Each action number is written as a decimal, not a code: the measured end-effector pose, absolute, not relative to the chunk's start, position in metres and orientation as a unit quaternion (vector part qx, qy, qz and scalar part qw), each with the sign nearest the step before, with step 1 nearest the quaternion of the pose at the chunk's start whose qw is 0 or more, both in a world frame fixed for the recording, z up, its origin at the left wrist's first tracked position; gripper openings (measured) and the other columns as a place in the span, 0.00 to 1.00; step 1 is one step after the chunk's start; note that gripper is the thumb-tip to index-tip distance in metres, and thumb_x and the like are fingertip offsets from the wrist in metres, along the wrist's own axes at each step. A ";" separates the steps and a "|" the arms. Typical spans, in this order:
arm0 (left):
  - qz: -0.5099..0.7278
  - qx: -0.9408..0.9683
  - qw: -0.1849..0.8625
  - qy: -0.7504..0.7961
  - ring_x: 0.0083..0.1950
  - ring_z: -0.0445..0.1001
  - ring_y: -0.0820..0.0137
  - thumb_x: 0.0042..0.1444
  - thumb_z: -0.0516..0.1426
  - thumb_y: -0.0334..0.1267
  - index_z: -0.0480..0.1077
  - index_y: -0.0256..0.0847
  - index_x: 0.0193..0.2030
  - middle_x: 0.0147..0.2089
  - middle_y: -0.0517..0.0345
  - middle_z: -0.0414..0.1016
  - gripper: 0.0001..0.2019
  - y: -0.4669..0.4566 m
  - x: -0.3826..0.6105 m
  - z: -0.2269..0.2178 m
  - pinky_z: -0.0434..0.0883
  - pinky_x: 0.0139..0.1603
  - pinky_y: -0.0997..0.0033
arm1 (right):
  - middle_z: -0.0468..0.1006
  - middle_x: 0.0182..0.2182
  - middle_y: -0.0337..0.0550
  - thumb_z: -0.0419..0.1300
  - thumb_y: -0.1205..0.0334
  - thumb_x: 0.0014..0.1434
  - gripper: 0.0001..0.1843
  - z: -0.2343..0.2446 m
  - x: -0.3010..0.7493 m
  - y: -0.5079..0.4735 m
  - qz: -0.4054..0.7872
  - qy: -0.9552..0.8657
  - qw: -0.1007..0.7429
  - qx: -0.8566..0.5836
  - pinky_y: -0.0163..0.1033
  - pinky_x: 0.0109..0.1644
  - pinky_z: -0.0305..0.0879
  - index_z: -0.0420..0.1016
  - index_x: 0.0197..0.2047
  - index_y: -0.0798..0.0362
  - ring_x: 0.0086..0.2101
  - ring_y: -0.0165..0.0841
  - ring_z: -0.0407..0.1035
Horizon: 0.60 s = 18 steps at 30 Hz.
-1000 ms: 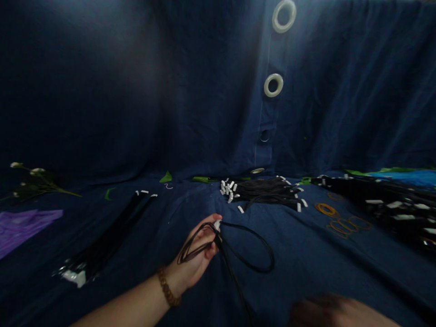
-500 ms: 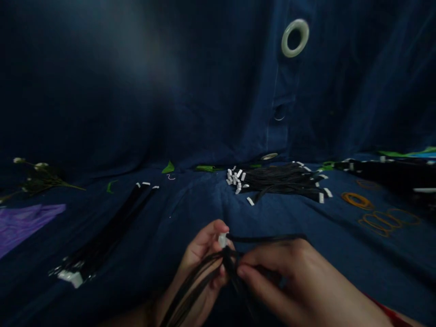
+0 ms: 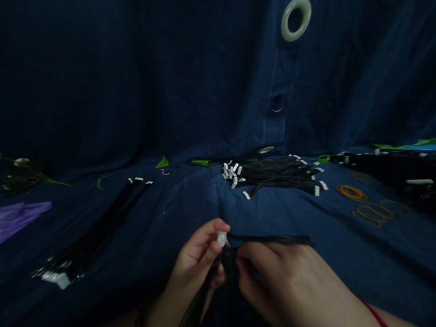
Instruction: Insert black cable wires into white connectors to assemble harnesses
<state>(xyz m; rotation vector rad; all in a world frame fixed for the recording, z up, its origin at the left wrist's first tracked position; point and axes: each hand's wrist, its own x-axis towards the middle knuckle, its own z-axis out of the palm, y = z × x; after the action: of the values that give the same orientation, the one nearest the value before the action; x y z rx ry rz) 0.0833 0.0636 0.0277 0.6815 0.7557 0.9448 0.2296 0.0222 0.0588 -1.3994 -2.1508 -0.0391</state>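
Between the thumb and fingers of my left hand is a white connector at the end of a black cable bundle. Some black strands hang down past the left palm, while another length stretches to the right above my right hand. My right thumb and forefinger are pinched on the black strands just right of the connector. Its other fingers curl under and are partly hidden.
A pile of black cables with white connectors lies ahead. Another bundle is at left, near purple cloth and a flower sprig. Yellow rubber bands and more black cables are at right. Blue cloth hangs behind.
My right hand stays at the strands beside the connector, its fingers closing in. The strands looping over my left palm are drawn together and hang lower. The whole view has shifted slightly.
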 end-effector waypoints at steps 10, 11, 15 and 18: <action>0.457 0.271 0.764 0.365 0.25 0.65 0.81 0.35 0.69 0.31 0.76 0.44 0.38 0.30 0.61 0.70 0.19 0.065 0.088 0.018 0.64 0.21 0.88 | 0.73 0.23 0.37 0.53 0.72 0.47 0.10 0.066 0.238 0.033 0.202 -0.745 0.221 -0.596 0.33 0.28 0.55 0.73 0.31 0.52 0.23 0.29 0.66; 0.466 0.267 0.757 0.372 0.25 0.66 0.81 0.38 0.68 0.30 0.76 0.44 0.40 0.31 0.61 0.71 0.19 0.065 0.087 0.017 0.65 0.22 0.88 | 0.72 0.22 0.35 0.52 0.72 0.47 0.12 0.069 0.241 0.034 0.253 -0.737 0.237 -0.581 0.32 0.27 0.55 0.73 0.33 0.52 0.23 0.28 0.65; 0.493 0.236 0.747 0.379 0.29 0.69 0.80 0.47 0.61 0.24 0.74 0.43 0.44 0.37 0.59 0.71 0.17 0.071 0.084 0.011 0.68 0.26 0.86 | 0.63 0.18 0.31 0.51 0.69 0.51 0.10 0.096 0.266 0.034 0.584 -0.609 0.254 -0.473 0.26 0.20 0.51 0.72 0.35 0.54 0.16 0.21 0.55; 0.494 0.212 0.753 0.381 0.30 0.71 0.79 0.50 0.57 0.21 0.73 0.41 0.44 0.38 0.56 0.71 0.16 0.076 0.085 0.013 0.68 0.24 0.86 | 0.68 0.19 0.36 0.53 0.61 0.55 0.10 0.121 0.290 0.030 0.664 -0.543 0.353 -0.373 0.27 0.23 0.58 0.75 0.30 0.54 0.18 0.22 0.62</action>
<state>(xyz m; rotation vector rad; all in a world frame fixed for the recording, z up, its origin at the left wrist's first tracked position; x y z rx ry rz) 0.0854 0.0764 0.0131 0.4630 0.8309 1.0778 0.2898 0.0299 0.1212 -0.9645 -1.4045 1.7172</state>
